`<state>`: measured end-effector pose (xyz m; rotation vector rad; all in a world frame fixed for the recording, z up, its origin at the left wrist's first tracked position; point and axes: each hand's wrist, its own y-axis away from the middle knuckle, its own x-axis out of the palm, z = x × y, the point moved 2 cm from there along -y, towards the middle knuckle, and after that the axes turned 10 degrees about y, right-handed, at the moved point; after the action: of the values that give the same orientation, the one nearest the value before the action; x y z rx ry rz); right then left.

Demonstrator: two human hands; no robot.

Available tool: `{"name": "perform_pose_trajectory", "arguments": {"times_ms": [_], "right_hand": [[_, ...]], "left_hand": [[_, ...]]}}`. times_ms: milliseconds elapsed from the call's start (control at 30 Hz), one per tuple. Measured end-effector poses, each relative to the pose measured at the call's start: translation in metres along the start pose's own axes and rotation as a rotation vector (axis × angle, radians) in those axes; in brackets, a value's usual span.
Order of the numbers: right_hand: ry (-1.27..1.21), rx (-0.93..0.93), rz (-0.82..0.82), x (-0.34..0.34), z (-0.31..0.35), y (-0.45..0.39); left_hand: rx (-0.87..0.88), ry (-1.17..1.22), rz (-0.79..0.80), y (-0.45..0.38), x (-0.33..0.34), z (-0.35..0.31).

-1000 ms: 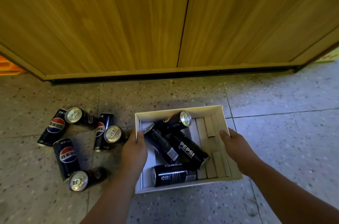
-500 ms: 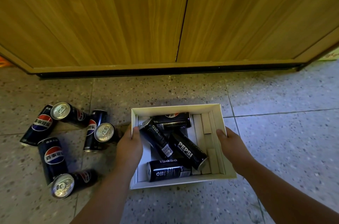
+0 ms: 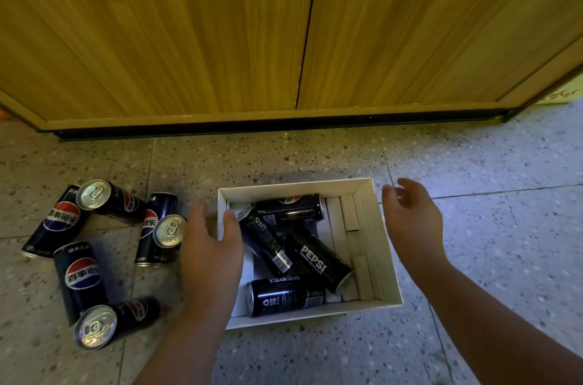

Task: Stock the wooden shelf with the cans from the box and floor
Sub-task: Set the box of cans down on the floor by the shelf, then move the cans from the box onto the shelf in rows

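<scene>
Dim, yellowish light; wide-angle bending at the edges (soft shadows, slight blur).

glossy metal cans, matt white card box, speckled stone floor, grained wood panels

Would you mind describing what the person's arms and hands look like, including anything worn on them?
Both arms are bare as far as the view reaches, with no sleeves showing. The left hand and the right hand wear no gloves, and no rings, watch or wristband can be seen. No markings or tattoos show on either forearm. The right hand's fingertips are slightly blurred, so fine detail there cannot be told.
</scene>
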<state>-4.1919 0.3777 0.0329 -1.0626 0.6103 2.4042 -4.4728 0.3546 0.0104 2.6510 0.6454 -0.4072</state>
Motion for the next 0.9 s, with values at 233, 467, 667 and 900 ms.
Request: {"name": "perform_pose_trajectory", "arguments": {"times_ms": [233,467,667,900], "right_hand": [[-0.157,-0.076,0.048,0.014,0.039,0.028],[-0.425,0.531,0.365,0.075,0.015,0.034],[-0.541,0.643,0.451,0.124,0.006,0.016],[-0.615,0.712,0.412,0.151,0.022,-0.002]], "left_hand": [[0.002,0.181,0.031,0.032,0.020,-0.026],[-0.190,0.042,0.040,0.035,0.036,0.028],[-0.374,0.040,0.005,0.019,0.049,0.045],[-0.397,0.026,-0.097,0.001,0.072,0.044]]}}
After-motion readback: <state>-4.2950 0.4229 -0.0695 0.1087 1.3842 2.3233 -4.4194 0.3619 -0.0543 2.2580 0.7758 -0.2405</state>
